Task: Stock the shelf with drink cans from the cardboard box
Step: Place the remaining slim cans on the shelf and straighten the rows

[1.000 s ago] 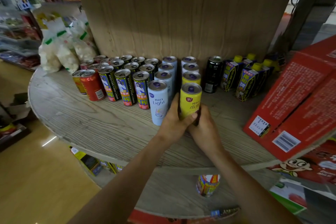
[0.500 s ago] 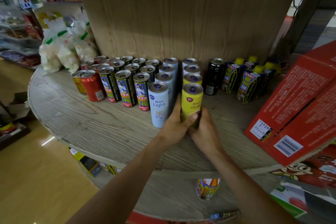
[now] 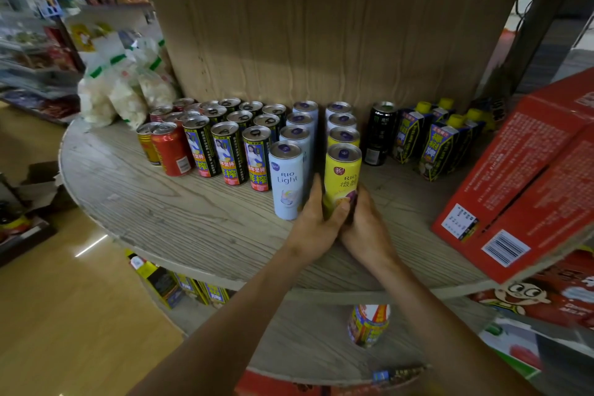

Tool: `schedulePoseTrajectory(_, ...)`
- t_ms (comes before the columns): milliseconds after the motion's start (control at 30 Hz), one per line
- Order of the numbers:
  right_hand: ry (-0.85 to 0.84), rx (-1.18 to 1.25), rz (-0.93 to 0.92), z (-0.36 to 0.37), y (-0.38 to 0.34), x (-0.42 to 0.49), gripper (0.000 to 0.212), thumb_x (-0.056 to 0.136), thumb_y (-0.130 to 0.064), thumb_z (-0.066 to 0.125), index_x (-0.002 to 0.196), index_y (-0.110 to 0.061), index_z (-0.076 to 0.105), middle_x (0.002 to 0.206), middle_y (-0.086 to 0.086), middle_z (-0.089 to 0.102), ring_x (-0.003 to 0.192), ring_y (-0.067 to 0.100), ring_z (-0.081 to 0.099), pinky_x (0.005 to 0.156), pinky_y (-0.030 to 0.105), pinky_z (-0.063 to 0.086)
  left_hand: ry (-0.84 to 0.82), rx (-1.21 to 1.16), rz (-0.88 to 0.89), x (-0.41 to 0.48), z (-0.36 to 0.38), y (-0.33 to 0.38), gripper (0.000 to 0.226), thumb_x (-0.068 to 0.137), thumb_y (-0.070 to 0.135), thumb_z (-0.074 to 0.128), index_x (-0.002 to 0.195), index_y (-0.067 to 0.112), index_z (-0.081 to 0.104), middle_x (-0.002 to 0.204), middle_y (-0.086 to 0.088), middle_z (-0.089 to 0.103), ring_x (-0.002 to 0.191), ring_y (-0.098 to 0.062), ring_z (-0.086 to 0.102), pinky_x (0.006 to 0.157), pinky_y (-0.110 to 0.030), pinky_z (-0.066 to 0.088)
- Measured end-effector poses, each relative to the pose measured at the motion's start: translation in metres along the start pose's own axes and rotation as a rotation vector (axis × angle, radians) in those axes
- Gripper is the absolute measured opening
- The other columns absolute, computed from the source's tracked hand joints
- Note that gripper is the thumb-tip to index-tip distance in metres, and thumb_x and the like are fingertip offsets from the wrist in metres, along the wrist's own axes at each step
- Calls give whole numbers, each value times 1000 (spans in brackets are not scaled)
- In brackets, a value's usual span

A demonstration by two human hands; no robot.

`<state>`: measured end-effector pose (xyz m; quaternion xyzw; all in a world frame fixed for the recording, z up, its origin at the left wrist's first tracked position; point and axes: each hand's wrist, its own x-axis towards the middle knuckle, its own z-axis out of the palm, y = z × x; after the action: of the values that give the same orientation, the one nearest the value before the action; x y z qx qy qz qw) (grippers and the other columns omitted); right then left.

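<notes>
Wooden shelf (image 3: pixel 180 212): left hand (image 3: pixel 316 225), right hand (image 3: pixel 366 228) grip yellow can (image 3: pixel 342 170).

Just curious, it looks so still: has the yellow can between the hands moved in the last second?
No. The yellow can keeps its place beside the pale blue can, with left hand and right hand gripping it.

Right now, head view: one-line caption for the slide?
Left hand and right hand grip a yellow can on the wooden shelf beside a pale blue can.
</notes>
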<state>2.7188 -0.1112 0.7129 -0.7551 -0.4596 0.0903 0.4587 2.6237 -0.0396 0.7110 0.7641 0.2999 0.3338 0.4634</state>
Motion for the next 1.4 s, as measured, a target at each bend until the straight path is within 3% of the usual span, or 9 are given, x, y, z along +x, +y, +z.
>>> schedulePoseTrajectory(167, -9, -21, 10, -1, -3, -13, 59, 80, -39, 67, 135, -30, 46, 124, -4, 61, 116, 18, 59, 94, 43, 53, -56, 35, -21, -22, -13, 10, 86, 98, 36, 62, 163, 15, 9, 163, 8, 28, 147, 1, 24, 122, -23, 24)
schedulePoseTrajectory(300, 13, -109, 64, -3, -16, -35, 57, 88, -21, 69, 139, -15, 46, 129, 15, 52, 122, 32, 52, 93, 28, 43, -104, 42, -15, -40, -25, 16, 63, 102, 21, 59, 154, 27, 24, 132, 35, 32, 120, 21, 29, 97, 4, 24)
schedulePoseTrajectory(467, 21, -200, 136, 8, -38, -64, 52, 91, -16, 65, 138, -4, 45, 132, 19, 47, 122, 37, 52, 91, 29, 40, -136, 5, -17, -68, -50, 22, 54, 102, 22, 59, 152, 16, 38, 118, 33, 42, 125, 3, 43, 95, -3, 32)
schedulePoseTrajectory(667, 17, -209, 118, 35, -84, -109, 36, 95, -15, 58, 131, -13, 57, 125, 10, 56, 117, 27, 57, 85, 22, 36, -191, -9, -25, -102, -95, 17, 58, 101, 31, 59, 154, 25, 37, 148, -7, 51, 136, -15, 50, 112, -41, 44)
schedulePoseTrajectory(1000, -48, -166, 122, 96, -125, -192, 24, 94, -26, 59, 117, -20, 64, 113, -1, 69, 107, 17, 65, 86, 39, 53, -231, 17, 17, -174, -164, -11, 43, 101, 25, 60, 143, 21, 53, 131, -2, 61, 122, -13, 59, 99, -17, 43)
schedulePoseTrajectory(1133, -70, -166, 156, 108, -125, -215, 11, 97, -19, 61, 97, -30, 61, 88, -18, 61, 82, -10, 58, 68, 9, 42, -269, 37, 0, -199, -172, -35, 50, 96, 43, 57, 141, 23, 55, 134, 0, 63, 123, -11, 60, 106, -35, 48)
schedulePoseTrajectory(1200, -94, -187, 176, 112, -124, -226, 30, 98, -16, 61, 82, -37, 47, 75, -22, 48, 71, -20, 51, 62, 5, 37, -281, 47, -23, -209, -172, -44, 61, 90, 56, 53, 141, 25, 54, 133, 3, 64, 122, -8, 61, 104, -38, 50)
schedulePoseTrajectory(1333, -174, -172, 190, 122, -103, -240, 6, 98, -22, 61, 103, -23, 59, 86, -20, 54, 76, -9, 52, 65, 7, 38, -307, 57, -72, -219, -163, -61, 48, 101, 39, 57, 145, 20, 51, 138, 1, 60, 127, -9, 56, 105, -28, 46)
schedulePoseTrajectory(1400, -184, -141, 200, 125, -95, -243, 21, 99, -24, 60, 118, -18, 62, 103, -11, 63, 92, 2, 59, 72, 8, 41, -301, 53, -84, -221, -158, -67, 49, 100, 38, 58, 144, 17, 53, 134, 1, 61, 124, -7, 56, 98, -18, 44)
